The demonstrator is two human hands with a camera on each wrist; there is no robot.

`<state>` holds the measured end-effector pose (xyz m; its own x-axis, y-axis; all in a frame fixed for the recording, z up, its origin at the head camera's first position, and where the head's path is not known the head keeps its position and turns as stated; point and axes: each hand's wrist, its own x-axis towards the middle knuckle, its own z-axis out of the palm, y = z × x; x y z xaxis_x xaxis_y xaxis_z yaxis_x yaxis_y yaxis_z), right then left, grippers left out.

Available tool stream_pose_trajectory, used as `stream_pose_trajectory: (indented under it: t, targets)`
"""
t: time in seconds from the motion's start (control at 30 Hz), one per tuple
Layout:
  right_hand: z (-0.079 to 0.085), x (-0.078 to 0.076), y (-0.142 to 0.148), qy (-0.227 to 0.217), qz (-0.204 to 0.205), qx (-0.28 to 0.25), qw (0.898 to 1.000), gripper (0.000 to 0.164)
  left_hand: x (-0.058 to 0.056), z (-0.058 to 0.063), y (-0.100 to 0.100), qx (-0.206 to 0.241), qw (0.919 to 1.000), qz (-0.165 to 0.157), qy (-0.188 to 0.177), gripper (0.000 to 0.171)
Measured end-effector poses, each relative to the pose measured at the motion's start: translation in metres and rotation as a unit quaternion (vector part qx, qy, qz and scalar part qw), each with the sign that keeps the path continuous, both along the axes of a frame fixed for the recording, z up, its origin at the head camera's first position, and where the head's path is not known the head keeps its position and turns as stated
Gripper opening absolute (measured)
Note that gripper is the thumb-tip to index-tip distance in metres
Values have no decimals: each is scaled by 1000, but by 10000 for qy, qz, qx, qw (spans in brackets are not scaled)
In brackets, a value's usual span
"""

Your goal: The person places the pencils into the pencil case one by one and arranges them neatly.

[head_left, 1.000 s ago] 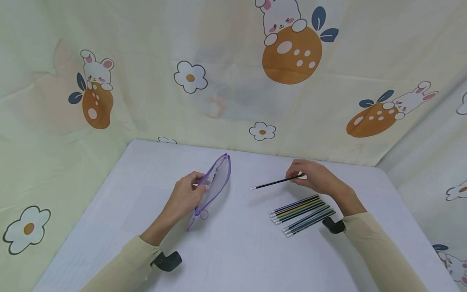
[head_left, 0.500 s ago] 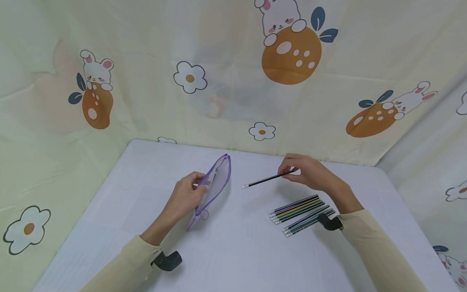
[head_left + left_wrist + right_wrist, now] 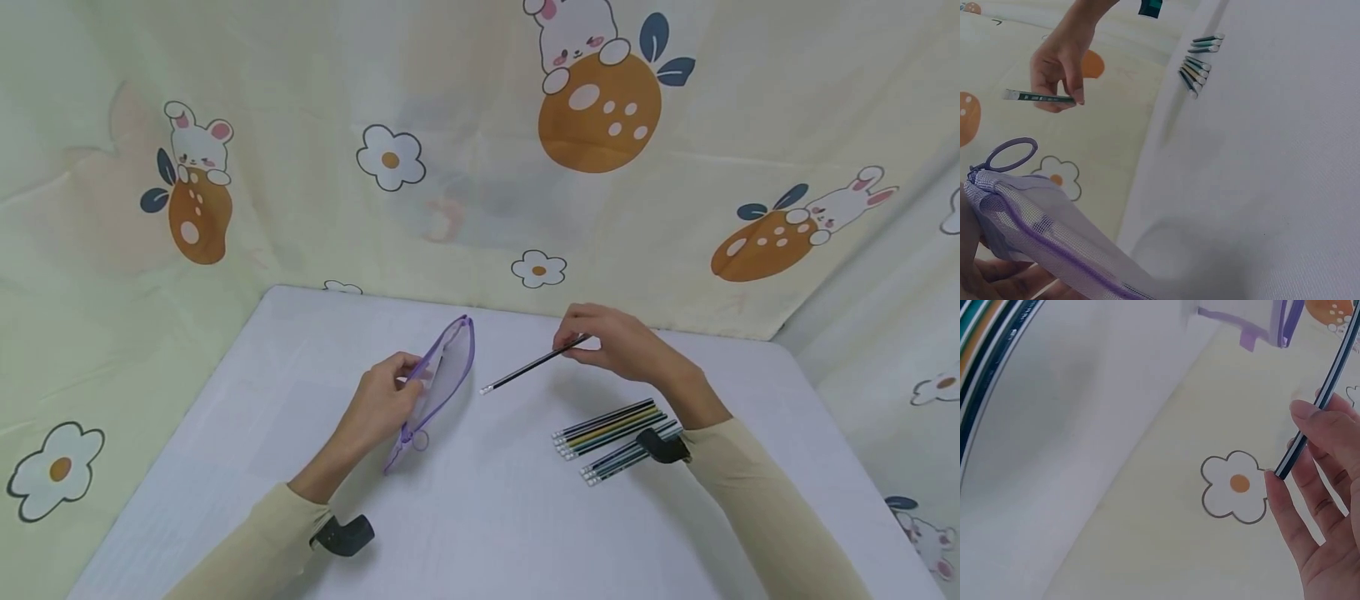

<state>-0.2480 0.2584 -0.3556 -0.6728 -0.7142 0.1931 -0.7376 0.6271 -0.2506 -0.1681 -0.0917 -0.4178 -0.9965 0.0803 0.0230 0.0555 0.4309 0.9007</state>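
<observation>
A mesh zipper pouch (image 3: 450,375) with purple edging stands tilted on the table, its zipped side parted. My left hand (image 3: 390,396) grips the pouch by its near side, thumb at the opening. In the left wrist view, the pouch's mesh (image 3: 1066,231) and its purple ring pull (image 3: 1013,154) show close up. My right hand (image 3: 611,342) pinches a dark striped pencil (image 3: 532,364) near one end, above the table. The pencil's white eraser end points left toward the pouch. Thumb and fingers meet on the pencil (image 3: 1325,394) in the right wrist view.
Several pencils (image 3: 609,429) lie side by side in two groups on the white table (image 3: 480,525), below my right forearm. A patterned curtain (image 3: 465,208) hangs behind the table's far edge. Small black cameras (image 3: 345,536) are worn at both wrists.
My right hand has moved left and slightly up with the pencil, bringing its eraser end nearer the pouch. The left hand and pouch have stayed in place.
</observation>
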Motion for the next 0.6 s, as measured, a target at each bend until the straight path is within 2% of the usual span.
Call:
stream_pose_trajectory:
  t: [0.27, 0.6]
  targets:
    - [8, -4, -20, 409, 147, 231, 9988, 23, 0, 1, 1, -21, 10000, 1, 48, 32]
    - [8, -11, -46, 999, 440, 469, 9929, 22, 0, -2, 2, 31, 10000, 2, -2, 30]
